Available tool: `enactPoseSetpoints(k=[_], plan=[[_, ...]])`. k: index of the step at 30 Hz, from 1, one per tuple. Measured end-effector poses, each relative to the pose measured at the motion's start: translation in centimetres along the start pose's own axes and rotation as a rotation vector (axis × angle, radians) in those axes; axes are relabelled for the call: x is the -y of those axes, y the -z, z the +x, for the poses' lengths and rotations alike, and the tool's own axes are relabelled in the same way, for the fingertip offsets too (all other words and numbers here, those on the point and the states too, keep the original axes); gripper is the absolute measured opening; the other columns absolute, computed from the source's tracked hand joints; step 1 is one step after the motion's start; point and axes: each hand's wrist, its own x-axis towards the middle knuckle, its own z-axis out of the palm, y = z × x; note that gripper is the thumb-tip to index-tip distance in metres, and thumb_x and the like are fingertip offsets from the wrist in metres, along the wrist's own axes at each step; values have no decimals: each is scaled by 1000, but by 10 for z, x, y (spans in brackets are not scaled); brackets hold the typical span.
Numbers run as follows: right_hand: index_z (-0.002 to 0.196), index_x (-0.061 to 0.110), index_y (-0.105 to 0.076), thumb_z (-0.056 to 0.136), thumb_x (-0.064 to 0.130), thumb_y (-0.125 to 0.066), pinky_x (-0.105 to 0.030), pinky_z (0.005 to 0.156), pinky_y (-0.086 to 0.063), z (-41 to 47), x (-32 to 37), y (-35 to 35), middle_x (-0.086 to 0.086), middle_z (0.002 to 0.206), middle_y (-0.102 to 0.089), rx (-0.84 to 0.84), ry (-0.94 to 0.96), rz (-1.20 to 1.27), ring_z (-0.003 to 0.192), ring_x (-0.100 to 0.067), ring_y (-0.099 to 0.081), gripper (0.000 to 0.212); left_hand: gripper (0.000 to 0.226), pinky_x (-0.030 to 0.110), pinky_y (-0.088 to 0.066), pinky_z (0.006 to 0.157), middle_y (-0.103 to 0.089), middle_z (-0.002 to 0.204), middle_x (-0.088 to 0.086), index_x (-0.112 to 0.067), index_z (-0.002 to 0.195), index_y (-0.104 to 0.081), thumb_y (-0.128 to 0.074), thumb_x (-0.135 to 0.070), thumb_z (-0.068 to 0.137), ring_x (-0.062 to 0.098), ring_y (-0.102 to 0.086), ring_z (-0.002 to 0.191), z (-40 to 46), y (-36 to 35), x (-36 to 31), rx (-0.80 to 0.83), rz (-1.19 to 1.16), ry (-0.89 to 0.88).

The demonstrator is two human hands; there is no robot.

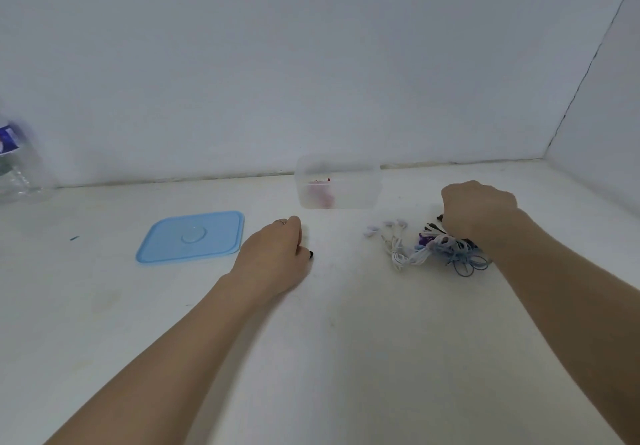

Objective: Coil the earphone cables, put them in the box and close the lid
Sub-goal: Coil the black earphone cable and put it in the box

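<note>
Earphone cables (438, 249): tangled pile of white, blue, purple and black wires on the surface (346, 340), right of centre – a few pale earbuds trail out to its left
Right hand (479, 211): sits on top of the pile's far right side, knuckles up, fingers curled down into the wires – looks like it's gripping some, though the fingertips are hidden
Left hand (273, 254): resting on the surface between lid and pile, fingers loosely curled under, holding nothing, ring on one finger, dark nail polish
Box (337, 181): clear-ish plastic, open, standing back near the wall, beyond the gap between the hands; something pink or red inside, too blurry to say what
Lid (192, 237): light blue, lying flat on the surface left of the left hand, well apart from the box
Bottle (17, 164): clear plastic, blue label, far left edge, blurred
</note>
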Motion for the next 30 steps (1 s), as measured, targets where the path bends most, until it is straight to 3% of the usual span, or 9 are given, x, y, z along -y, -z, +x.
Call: enactPoseSetpoints(k=[6,9,12,15,18,20,21,25,30], plan=[[69,11,-40,80,-3,-50,-32,72,-37,-5,0,4,-4,73,-41,-167,27,41,61,-20,-41,21,6,38,-41,64,-56,90,3,-14,98,-47,-50,-20,96,27,-53,80,-5,1,2,-23,-53,-59],[80,9,-41,86,0,-48,-35,71,-38,-11,10,15,-6,77,-39,-338,119,135,75,-29,-46,14,9,35,-41,63,-56,89,2,-17,95,-50,-48,-10,90,26,-54,81,-6,0,6,-17,-78,-61],[93,11,-41,92,4,-44,-37,69,-36,-17,29,25,-11,92,-39,-519,237,297,77,-31,-44,8,13,34,-42,65,-58,90,0,-17,95,-53,-49,-7,88,23,-53,81,-7,0,11,8,-99,-48],[104,9,-54,92,6,-44,-39,72,-44,-17,52,27,-13,100,-50,-555,353,516,84,-35,-53,16,13,36,-46,69,-58,90,-2,-18,94,-54,-51,-7,87,22,-53,81,-8,0,15,-1,-112,-44],[102,13,-61,94,14,-52,-33,64,-53,-21,75,21,-8,90,-60,-367,410,896,76,-29,-67,12,12,37,-46,70,-57,90,-5,-19,95,-54,-53,-10,87,20,-53,79,-10,-1,17,-24,-122,-40],[105,13,-62,95,15,-58,-21,47,-49,-26,88,9,-8,88,-61,-113,371,1162,56,-17,-69,11,9,37,-47,71,-57,89,-7,-21,95,-55,-54,-14,89,18,-52,77,-11,-2,18,-57,-148,-40],[107,12,-62,95,13,-60,-21,45,-51,-28,95,1,-11,89,-60,30,338,1299,51,-15,-66,13,8,37,-47,70,-58,88,-7,-22,95,-55,-54,-16,90,16,-50,75,-12,-3,20,-73,-170,-39],[111,5,-63,95,-1,-53,-35,67,-62,-33,106,-27,-12,94,-60,386,181,1610,66,-19,-57,19,9,24,-42,60,-62,85,-10,-27,91,-55,-56,-19,95,7,-47,62,-14,-5,17,-140,-440,20],[92,4,-57,89,-6,-51,-27,61,-52,-38,96,-41,-13,91,-49,688,112,2039,69,-21,-44,11,15,13,-38,58,-69,84,-4,-27,92,-64,-55,-19,100,4,-52,65,-15,-4,6,-181,-810,115]])
